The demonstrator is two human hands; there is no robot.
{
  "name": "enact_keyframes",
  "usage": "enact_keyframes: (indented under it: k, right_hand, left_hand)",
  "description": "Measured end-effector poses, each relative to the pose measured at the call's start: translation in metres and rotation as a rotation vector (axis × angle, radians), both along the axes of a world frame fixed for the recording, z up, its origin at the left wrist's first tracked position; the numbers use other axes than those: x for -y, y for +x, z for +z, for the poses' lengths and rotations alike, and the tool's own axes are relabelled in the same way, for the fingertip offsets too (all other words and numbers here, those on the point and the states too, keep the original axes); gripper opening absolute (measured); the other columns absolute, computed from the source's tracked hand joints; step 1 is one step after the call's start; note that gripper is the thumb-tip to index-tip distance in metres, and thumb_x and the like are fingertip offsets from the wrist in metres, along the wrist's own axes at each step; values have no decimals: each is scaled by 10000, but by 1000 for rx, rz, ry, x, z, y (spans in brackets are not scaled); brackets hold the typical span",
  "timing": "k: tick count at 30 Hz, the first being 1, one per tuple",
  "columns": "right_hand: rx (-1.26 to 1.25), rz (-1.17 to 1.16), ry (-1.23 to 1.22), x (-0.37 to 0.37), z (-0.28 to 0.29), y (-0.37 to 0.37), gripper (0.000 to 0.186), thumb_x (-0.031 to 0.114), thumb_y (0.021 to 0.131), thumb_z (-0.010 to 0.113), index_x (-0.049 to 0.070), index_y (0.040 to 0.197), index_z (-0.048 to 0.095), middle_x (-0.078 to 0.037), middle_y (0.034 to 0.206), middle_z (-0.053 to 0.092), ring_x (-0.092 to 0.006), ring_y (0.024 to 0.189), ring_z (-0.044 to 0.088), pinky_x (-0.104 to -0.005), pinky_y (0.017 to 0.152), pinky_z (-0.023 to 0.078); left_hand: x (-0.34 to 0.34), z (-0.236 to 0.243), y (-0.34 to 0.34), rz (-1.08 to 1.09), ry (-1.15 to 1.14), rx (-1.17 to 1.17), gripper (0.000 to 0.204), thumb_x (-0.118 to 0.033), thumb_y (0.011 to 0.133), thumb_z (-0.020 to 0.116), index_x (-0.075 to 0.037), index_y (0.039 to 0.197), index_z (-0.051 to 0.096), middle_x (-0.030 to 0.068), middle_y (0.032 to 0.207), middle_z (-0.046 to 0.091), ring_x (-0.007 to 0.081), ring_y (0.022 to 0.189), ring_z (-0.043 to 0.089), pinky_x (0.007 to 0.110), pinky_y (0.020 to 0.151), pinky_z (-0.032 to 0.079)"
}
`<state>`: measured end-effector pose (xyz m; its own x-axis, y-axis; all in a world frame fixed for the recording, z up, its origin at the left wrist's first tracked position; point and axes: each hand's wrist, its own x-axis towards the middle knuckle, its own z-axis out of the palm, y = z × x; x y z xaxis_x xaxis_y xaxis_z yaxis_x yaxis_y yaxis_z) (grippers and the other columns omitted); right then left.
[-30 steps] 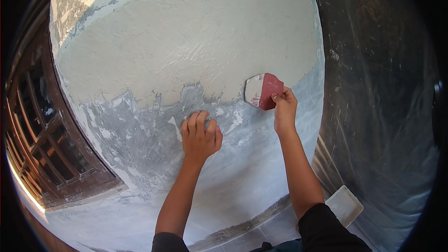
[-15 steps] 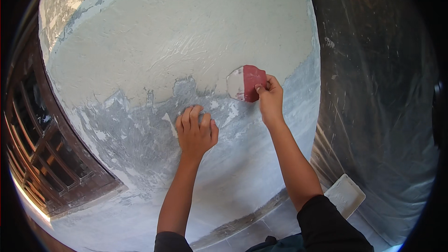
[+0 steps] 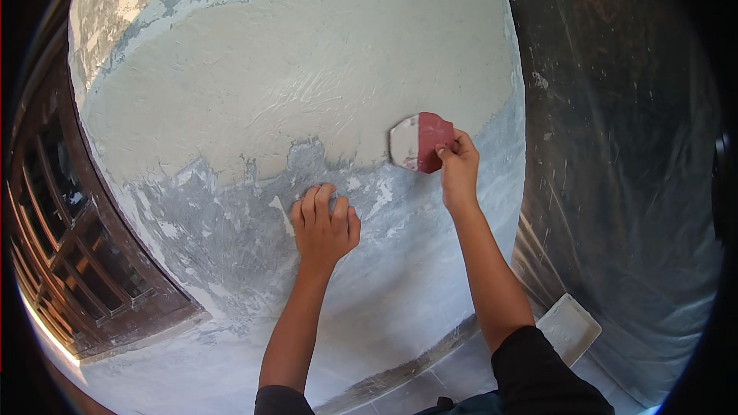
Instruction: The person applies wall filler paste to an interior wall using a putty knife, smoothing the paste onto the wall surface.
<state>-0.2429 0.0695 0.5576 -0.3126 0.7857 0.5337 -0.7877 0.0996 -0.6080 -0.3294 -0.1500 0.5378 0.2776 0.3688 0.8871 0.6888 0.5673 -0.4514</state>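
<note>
The right grip [image 3: 461, 173] is clamping the scraper [image 3: 434, 142] at the plaster's near edge, right of centre.
Its thumb and fingers are pinching the red side; the pale side is facing left. The left grip [image 3: 323, 223] is reaching toward the grey wall [image 3: 246, 223], fingers bent and apart, contact unclear. The step is seemingly spreading plaster [image 3: 323, 54]; the next stroke is probably calling for a flat, steady scraper. Near right, a white tray [image 3: 586, 313] is holding pale residue [image 3: 566, 326], depth unclear.
</note>
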Motion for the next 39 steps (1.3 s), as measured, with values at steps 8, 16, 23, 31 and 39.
enact_keyframes:
  k: [8,16,23,31,39]
  right_hand:
    - [75,-30,-40,-12,-3,-1,225,-64,890,543,-13,1103,592,-83,981,668,-118,867,607,-259,795,468]
    - [90,73,-7,14,-4,-8,271,-98,882,522,-30,1134,593,-73,1020,663,-117,914,598,-250,866,447]
    - [40,74,42,12,-2,0,266,-96,872,514,-28,1114,600,-69,999,659,-111,896,588,-236,842,434]
    - [-4,30,-26,-7,-12,-3,231,-75,872,532,-27,1087,603,-85,976,669,-118,873,603,-249,790,458]
    - [-21,81,-107,-16,-13,4,236,-77,873,531,-33,1095,593,-82,984,661,-121,863,591,-251,787,452]
  left_hand:
    - [0,0,0,-9,3,3,353,-151,760,633,-94,1075,484,116,1163,546,316,1133,478,458,915,312]
    - [0,1,2,-19,-3,-1,348,-154,759,635,-94,1068,489,116,1163,542,312,1140,472,451,915,313]
    - [0,-1,1,5,-17,18,336,-156,758,638,-92,1056,497,118,1166,544,312,1137,475,454,926,313]
    - [1,-3,0,-3,-6,11,345,-145,752,640,-91,1061,498,123,1166,544,312,1135,478,454,918,316]
    - [0,-2,-1,-4,-3,16,343,-148,755,635,-96,1065,495,119,1165,544,311,1135,477,450,913,314]
